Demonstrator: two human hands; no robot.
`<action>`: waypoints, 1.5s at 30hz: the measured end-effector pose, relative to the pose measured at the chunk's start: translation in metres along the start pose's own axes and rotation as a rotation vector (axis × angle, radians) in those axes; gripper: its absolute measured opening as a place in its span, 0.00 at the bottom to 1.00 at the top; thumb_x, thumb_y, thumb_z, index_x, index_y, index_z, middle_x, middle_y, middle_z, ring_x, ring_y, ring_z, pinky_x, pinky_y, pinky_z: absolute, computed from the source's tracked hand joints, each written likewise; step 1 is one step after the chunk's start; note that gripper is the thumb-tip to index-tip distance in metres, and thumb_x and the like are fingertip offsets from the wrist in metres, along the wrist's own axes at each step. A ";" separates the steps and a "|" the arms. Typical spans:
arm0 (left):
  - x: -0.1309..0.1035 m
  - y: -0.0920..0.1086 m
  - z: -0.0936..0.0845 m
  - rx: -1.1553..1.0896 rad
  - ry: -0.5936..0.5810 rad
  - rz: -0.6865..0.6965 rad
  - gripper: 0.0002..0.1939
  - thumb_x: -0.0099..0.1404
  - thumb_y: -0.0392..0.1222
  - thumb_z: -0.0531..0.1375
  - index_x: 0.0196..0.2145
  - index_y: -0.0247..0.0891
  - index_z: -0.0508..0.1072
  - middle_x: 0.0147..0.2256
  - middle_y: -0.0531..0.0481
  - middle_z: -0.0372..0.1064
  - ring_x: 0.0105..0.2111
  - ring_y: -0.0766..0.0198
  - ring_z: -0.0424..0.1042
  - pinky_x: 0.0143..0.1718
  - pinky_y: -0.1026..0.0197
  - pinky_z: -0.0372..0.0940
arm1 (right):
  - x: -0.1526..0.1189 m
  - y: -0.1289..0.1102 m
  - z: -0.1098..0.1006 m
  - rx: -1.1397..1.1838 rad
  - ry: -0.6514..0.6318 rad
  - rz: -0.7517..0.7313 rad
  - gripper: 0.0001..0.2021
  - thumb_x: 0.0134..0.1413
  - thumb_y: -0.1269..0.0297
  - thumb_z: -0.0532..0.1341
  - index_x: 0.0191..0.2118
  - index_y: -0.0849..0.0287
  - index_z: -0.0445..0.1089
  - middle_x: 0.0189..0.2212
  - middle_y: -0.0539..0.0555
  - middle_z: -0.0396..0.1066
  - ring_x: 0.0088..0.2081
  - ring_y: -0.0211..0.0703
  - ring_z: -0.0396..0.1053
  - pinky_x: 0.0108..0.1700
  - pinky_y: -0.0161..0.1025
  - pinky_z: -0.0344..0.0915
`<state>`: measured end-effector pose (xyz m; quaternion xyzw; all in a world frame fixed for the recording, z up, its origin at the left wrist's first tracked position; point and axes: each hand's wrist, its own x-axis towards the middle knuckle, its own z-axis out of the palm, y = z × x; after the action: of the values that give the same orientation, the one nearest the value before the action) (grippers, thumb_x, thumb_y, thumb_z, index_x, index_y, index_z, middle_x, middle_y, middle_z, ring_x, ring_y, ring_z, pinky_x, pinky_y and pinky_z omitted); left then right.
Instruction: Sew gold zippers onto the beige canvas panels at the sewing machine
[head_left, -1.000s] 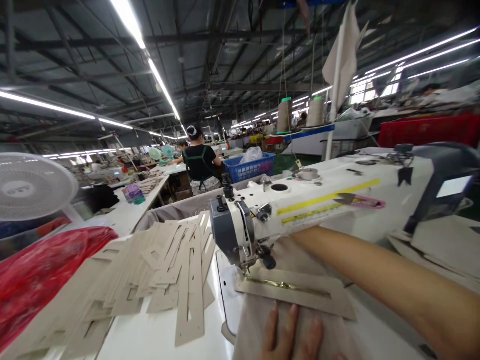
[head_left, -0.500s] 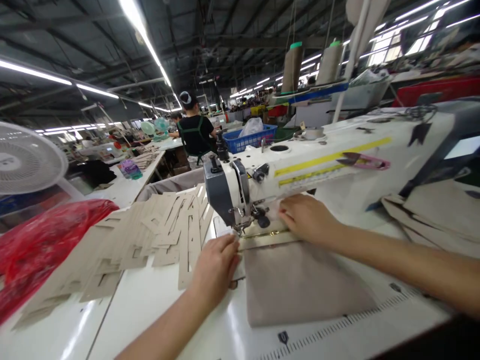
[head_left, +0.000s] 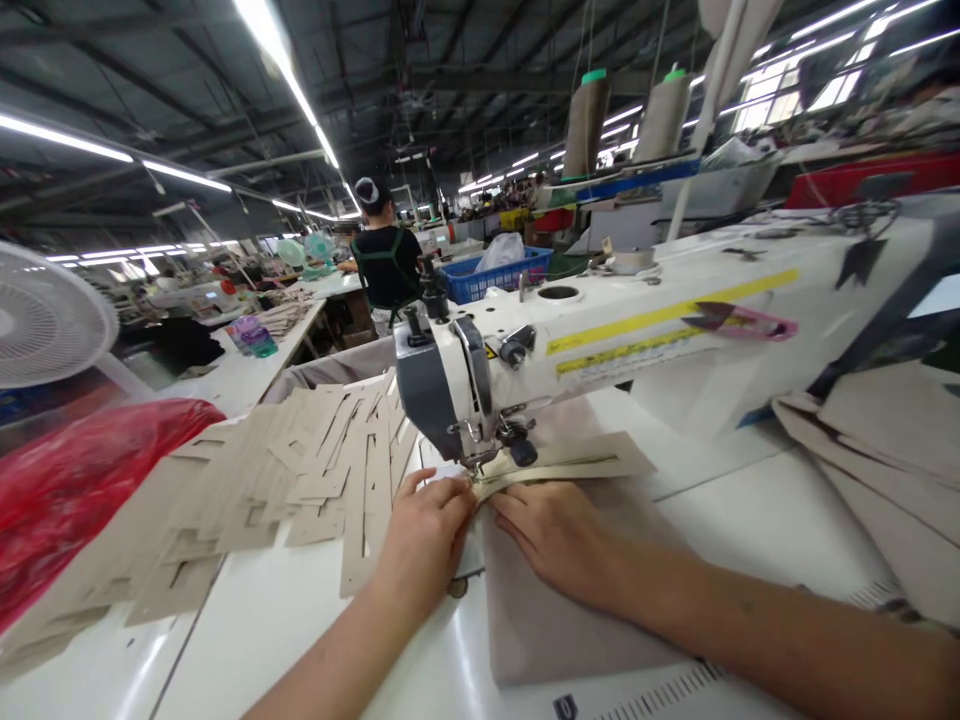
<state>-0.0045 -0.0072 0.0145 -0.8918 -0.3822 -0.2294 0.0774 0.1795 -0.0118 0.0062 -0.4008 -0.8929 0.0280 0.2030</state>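
A white sewing machine (head_left: 660, 320) stands over the table, its presser foot down near a beige strip (head_left: 600, 455) with a long slot. The strip lies on a larger grey-beige fabric piece (head_left: 540, 620). Just left of the needle, my left hand (head_left: 431, 520) rests with bent fingers close together at the work's edge; what lies under the fingertips is hidden. My right hand (head_left: 551, 525) presses on the fabric and the strip's front edge, right of the needle, with its fingers together.
Slotted beige pieces (head_left: 300, 460) are spread on the left, beside a red plastic bag (head_left: 127, 480). Folded fabric (head_left: 892, 450) lies at the right. Behind are a blue basket (head_left: 499, 275), a fan (head_left: 45, 315) and a person (head_left: 386, 260) facing away.
My right hand has moved from behind the strip, near the machine arm, down to its front edge by the needle. The strip's right end is now uncovered and angled. My left hand has barely moved.
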 end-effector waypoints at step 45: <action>0.008 -0.002 0.018 0.113 0.092 0.009 0.08 0.65 0.29 0.53 0.30 0.34 0.68 0.30 0.47 0.70 0.30 0.61 0.71 0.38 0.55 0.65 | 0.021 0.022 0.014 0.226 0.151 -0.030 0.14 0.58 0.79 0.48 0.37 0.59 0.68 0.36 0.55 0.71 0.41 0.45 0.68 0.42 0.40 0.63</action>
<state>0.0051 0.0050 0.0026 -0.8761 -0.3867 -0.2480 0.1464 0.1766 0.0200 -0.0039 -0.3628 -0.8723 0.0950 0.3137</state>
